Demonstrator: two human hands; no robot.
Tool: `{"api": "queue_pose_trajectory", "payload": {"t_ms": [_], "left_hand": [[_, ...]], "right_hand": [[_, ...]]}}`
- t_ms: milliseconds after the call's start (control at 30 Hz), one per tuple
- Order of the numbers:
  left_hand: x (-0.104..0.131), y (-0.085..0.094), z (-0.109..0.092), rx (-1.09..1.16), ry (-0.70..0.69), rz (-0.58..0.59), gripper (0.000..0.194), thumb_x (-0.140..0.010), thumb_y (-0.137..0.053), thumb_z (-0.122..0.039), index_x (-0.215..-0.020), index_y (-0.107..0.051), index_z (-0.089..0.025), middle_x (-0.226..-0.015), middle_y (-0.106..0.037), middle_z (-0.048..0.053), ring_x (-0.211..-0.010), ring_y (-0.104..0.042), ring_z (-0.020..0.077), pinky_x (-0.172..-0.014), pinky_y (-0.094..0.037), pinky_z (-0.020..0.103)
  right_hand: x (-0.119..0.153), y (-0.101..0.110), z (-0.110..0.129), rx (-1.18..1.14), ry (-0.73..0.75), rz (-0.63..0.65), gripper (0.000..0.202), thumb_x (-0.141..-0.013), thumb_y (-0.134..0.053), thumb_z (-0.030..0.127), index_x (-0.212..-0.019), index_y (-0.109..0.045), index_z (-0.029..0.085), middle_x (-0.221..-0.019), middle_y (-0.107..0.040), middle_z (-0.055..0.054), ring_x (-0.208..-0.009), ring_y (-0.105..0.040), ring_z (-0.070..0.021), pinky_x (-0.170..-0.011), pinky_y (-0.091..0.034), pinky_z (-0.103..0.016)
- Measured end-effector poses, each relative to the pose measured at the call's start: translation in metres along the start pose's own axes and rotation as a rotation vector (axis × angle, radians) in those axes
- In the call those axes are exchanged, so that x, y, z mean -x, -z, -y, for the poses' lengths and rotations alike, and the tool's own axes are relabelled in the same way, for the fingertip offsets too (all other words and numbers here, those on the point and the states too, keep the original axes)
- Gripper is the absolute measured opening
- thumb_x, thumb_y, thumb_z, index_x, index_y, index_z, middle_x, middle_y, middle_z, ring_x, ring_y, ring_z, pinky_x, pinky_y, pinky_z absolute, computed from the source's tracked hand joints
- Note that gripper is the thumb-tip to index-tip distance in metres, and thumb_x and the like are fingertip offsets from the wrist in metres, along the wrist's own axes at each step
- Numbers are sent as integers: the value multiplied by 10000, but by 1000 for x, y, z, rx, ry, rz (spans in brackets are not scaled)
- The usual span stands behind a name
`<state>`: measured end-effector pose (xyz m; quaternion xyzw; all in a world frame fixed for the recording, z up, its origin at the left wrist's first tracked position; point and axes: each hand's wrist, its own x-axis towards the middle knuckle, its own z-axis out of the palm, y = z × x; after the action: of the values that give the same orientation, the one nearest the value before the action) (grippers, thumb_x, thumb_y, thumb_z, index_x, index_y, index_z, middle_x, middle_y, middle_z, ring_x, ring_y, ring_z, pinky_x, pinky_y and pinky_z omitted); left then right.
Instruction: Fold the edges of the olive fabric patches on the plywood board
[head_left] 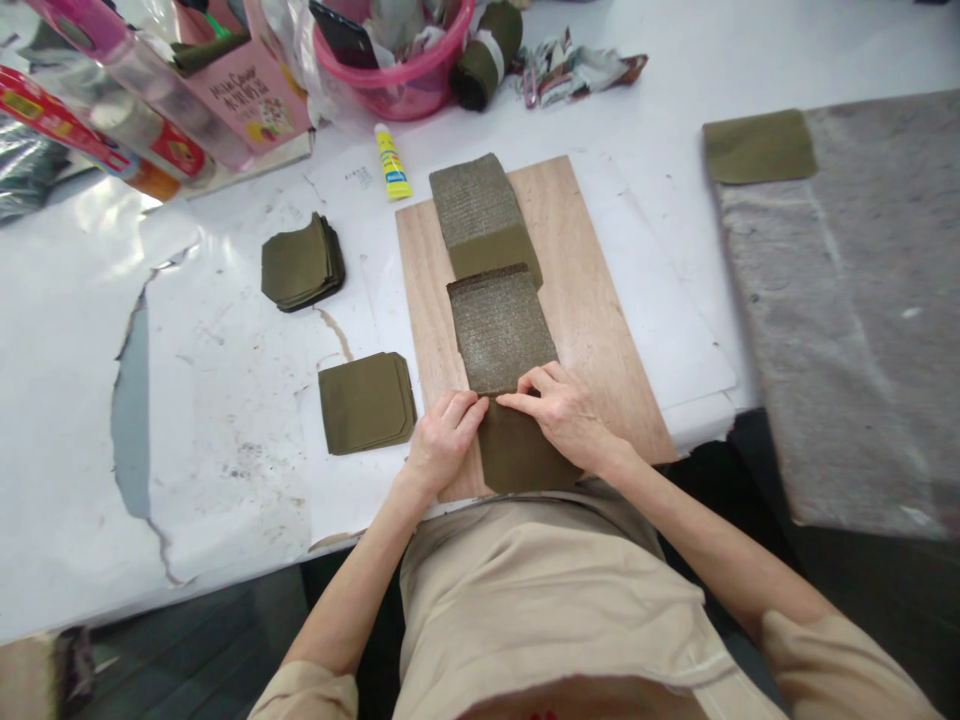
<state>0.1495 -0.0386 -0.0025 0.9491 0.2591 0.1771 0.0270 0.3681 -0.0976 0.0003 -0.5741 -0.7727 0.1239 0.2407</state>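
Note:
On a wooden board [600, 300] lie olive fabric pieces. The nearest, a smooth olive piece [525, 450], meets a grey-brown textured piece [502, 330] along a seam. My left hand [448, 432] pinches the left end of that seam, fingers pressed together. Just right of it, my right hand [559, 405] pinches the same seam with its thumb and index finger. Farther up the board rests another textured piece [480, 200] with a smooth olive band. Two stacks of olive pieces, one near [366, 403] and one farther back [300, 262], sit left of the board.
A yellow glue tube [392, 162] lies behind the board. Farther back are a pink basket [412, 85], a fabric roll [487, 55], crumpled wrapping [574, 70] and bottles [150, 140]. Grey padding [855, 300] with an olive patch [761, 147] is at right.

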Motion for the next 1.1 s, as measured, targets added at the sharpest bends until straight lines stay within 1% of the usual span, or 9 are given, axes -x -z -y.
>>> {"api": "queue_pose_trajectory", "payload": {"t_ms": [100,267,433,700,900,1000,1100], "left_hand": [[1,-2,2,39,13,-13,231,-967,-450,-140,-1129,-615,-129,-1021,-643,110,-958,-584,202,-795,-545,320],[1,-3,3,54,17,-15,255,-968,-454,-142,-1176,-600,-132,-1021,-642,106,-965,-583,198,-805,-547,318],[1,-3,2,64,15,-22,239,-961,-465,-132,-1149,-613,-125,-1012,-641,104,-955,-580,195,-806,-547,316],[1,-1,2,2,-20,-4,240,-951,-482,-126,-1145,-622,-111,-1011,-640,117,-957,-580,207,-805,-545,325],[3,2,1,-14,-24,22,263,-954,-476,-125,-1184,-604,-119,-1057,-635,118,-992,-576,213,-831,-545,331],[7,3,2,-2,-10,34,276,-952,-478,-122,-1204,-592,-121,-1096,-627,122,-1036,-567,221,-875,-536,344],[12,6,2,38,56,22,253,-950,-479,-124,-1167,-607,-141,-1093,-626,111,-1038,-566,215,-887,-528,344]], "right_hand": [[0,-1,-1,1,3,5,284,-994,-451,231,-1123,-696,295,-960,-584,-44,-941,-477,-188,-828,-405,-305],[0,-2,-1,5,5,1,299,-1001,-427,224,-1126,-689,297,-956,-570,-44,-940,-469,-187,-833,-406,-306],[0,-2,-1,14,7,-8,297,-1001,-429,225,-1134,-685,295,-951,-570,-45,-940,-468,-187,-832,-413,-308],[0,0,2,52,22,-5,260,-979,-487,225,-1125,-696,276,-955,-586,-51,-938,-468,-190,-811,-400,-302],[0,0,4,128,47,-29,240,-964,-523,231,-1121,-699,275,-942,-601,-49,-923,-467,-191,-803,-382,-314],[0,0,5,150,53,-33,229,-959,-535,231,-1110,-701,275,-938,-601,-47,-912,-461,-189,-786,-370,-313],[-1,1,5,160,55,-34,224,-952,-552,230,-1111,-701,281,-936,-600,-44,-911,-454,-189,-773,-359,-312]]}}
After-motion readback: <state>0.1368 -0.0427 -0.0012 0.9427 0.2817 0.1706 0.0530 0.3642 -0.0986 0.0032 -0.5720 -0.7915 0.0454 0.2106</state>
